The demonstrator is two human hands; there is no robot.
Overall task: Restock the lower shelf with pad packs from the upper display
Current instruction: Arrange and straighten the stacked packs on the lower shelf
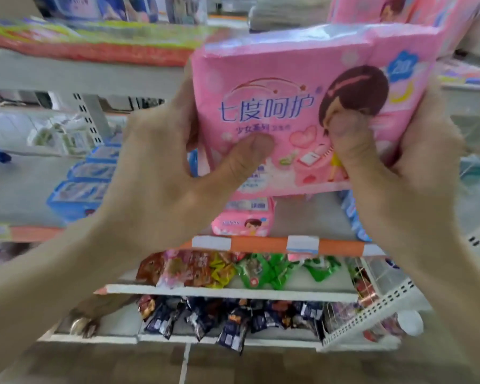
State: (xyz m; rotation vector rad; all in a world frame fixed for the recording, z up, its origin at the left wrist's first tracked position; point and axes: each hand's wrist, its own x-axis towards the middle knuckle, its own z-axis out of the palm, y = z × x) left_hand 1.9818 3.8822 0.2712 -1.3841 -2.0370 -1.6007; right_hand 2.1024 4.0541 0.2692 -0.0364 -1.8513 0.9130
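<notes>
a shop aisle is stretching out behind, with white metal shelving [227,291] running across it. a pink pad pack [297,106] is being held up in the air between both hands, its printed front facing the camera. the left hand [161,173] is gripping the pack's left edge, thumb pressing on the front and fingers wrapping behind. the right hand [405,167] is clasping the right edge the same way, thumb lying over the cartoon girl's face. just below the hands, a smaller pink pack [244,221] is sitting on the orange-edged shelf [261,243]. left of the left hand, blue boxes [81,187] are lining that shelf. further beneath the hands, snack bags [225,270] are filling the lower tiers.
</notes>
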